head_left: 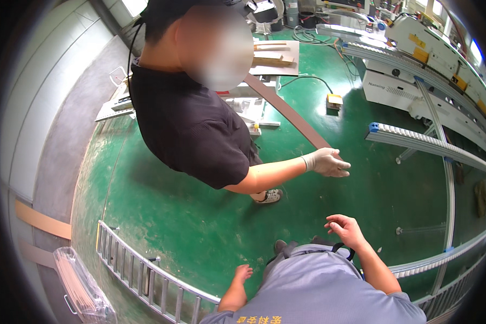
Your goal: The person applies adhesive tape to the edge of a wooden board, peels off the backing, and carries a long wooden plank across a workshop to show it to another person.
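Grey shirt point(313, 281) nearest; right hand point(344, 229) half-open and empty, left hand point(243, 272) loose, empty. Co-worker's gloved hand point(329, 162) steadies a long brown strip point(286, 110) (its end could swing into fingers).

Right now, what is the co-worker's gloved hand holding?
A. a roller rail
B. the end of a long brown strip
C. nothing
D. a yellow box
B: the co-worker's gloved hand grips the near end of the long brown strip, which runs back over the green floor. The wearer's right hand and left hand are both bare and empty.
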Action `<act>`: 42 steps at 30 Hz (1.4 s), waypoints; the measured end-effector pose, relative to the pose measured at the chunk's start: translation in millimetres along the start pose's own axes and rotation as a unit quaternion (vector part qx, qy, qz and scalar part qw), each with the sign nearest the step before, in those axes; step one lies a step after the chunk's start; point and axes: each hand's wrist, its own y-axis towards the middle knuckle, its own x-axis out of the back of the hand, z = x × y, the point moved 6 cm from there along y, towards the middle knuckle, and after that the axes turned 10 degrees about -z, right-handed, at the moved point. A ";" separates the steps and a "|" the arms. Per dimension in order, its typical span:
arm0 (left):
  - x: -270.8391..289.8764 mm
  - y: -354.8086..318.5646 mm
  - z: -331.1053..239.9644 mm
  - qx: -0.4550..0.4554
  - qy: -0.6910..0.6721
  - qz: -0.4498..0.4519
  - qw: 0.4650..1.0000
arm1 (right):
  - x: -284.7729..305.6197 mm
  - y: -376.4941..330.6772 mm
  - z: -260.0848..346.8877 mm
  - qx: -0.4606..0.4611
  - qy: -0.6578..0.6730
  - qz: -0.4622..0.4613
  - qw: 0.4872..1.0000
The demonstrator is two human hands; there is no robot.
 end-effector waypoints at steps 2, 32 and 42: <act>14.3 0.4 15.2 0.028 -0.008 -0.018 0.999 | 3.1 -2.9 0.8 0.003 -0.016 -0.015 1.000; -146.6 -130.7 -143.8 -0.220 0.034 -0.092 0.970 | 13.0 319.1 209.2 0.516 -0.330 0.079 0.786; -216.2 -180.5 -170.0 -0.149 0.015 -0.166 0.975 | -33.1 383.4 210.1 0.350 -0.345 0.142 0.859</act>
